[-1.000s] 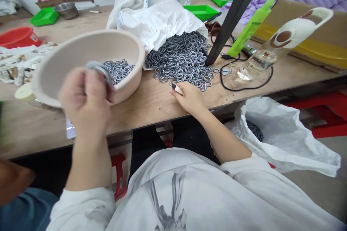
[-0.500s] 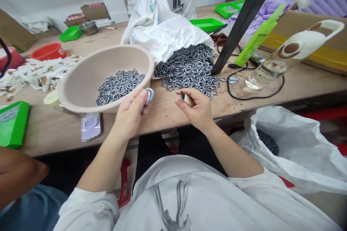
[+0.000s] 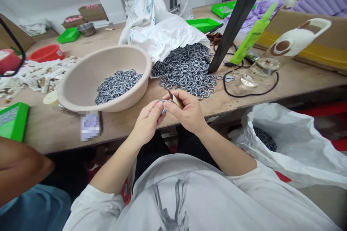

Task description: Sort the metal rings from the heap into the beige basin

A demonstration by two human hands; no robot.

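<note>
In front of my body, at the table's front edge, my left hand (image 3: 149,118) pinches grey rings (image 3: 163,107) between thumb and fingers; how many I cannot tell. My right hand (image 3: 187,110) is closed round a small knife (image 3: 176,101) with a pale handle and a short dark blade that points up and left. The right thumb meets the rings at the left fingertips. Just beyond both hands lies a heap of grey rings (image 3: 187,68), spilling from a white sack (image 3: 165,30). More rings (image 3: 118,86) lie inside a beige basin (image 3: 67,92) to the left.
A dark metal post (image 3: 230,25) rises at the right, near a clear bottle (image 3: 264,66) and a black cable (image 3: 251,95). An open white bag (image 3: 295,151) with rings stands below at right. A co-worker's arm (image 3: 21,169) is at left, near a green tray (image 3: 20,122).
My hands have come together: the left moved right and down, away from the basin, with the rings, and the right moved left with the knife. The co-worker's arm has shifted slightly right.
</note>
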